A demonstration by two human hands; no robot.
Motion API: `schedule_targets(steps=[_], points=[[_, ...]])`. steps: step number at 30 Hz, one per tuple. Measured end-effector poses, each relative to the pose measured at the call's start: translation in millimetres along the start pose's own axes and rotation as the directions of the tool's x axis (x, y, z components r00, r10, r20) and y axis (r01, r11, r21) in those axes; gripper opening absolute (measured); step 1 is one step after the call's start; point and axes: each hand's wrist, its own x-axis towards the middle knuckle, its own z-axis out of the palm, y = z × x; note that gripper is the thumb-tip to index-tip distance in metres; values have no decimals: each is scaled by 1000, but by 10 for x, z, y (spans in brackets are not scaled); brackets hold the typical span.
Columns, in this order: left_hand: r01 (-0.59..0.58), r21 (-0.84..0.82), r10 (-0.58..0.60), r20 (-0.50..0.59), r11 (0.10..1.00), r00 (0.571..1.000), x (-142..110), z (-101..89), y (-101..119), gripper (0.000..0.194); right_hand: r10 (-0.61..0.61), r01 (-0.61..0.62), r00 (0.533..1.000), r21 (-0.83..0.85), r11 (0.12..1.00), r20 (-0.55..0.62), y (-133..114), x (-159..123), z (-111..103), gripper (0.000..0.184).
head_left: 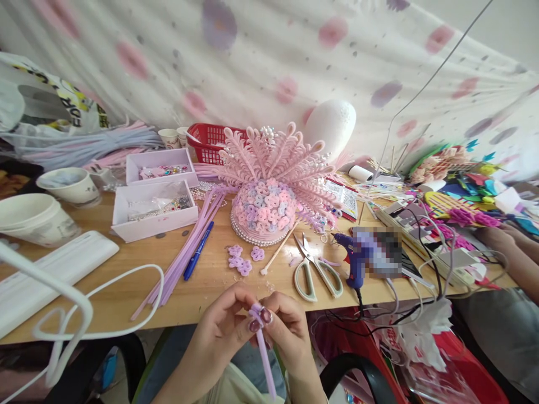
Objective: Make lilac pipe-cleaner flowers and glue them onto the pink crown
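While the left hand [221, 328] and right hand [290, 331] pinched a fuzzy lilac craft stem [266, 365], neat bending needed even fingertip pressure, looped lilac flowers [244, 266] lying at eleven o'clock.

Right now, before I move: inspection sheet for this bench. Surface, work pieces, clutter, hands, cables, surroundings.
Surface: wooden table, small scraps near front edge
Job's things: purple strip in hand, loose purple flowers, flower-covered dome
Clutter: scissors, blue pen, glue gun, white boxes
Hands: left hand and right hand, fingers pinching strip's curled end
Cables: white cable looped front left; black cord over edge by glue gun
Surroundings: patterned curtain behind; another person's hand at right
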Motion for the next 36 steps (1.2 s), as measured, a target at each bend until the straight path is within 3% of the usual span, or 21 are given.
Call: schedule_targets(steps=[5, 8, 14, 23, 27, 30, 33, 36], points=[[-21, 134, 7, 103, 991, 995, 8, -128, 16, 32, -30, 31, 999, -54, 998, 22, -89, 19, 15, 48], [1, 122, -21, 157, 992, 987, 24, -157, 2, 38, 39, -42, 997, 52, 998, 61, -78, 12, 13, 49], [-56, 50, 46, 170, 997, 984, 89, -163, -49, 40, 136, -137, 991, 204, 969, 19, -13, 21, 46, 53], [14, 41, -20, 164, 999, 986, 60, -125, -60, 37, 175, -102, 963, 329, 939, -203, -58, 87, 157, 47], [87, -58, -76, 180, 994, 981, 77, -136, -103, 42, 202, -162, 972, 279, 947, -121, -58, 131, 75, 50], [149, -72, -133, 186, 986, 973, 95, -146, -120, 45, 266, -267, 963, 178, 947, 33, -36, 131, -30, 57], [198, -17, -194, 134, 980, 972, 110, -136, -91, 45, 298, -315, 942, 104, 943, 154, 26, 108, -116, 60], [194, 85, -203, 120, 977, 972, 134, -127, -36, 40, 261, -274, 950, 58, 960, 170, 82, 113, -149, 61]])
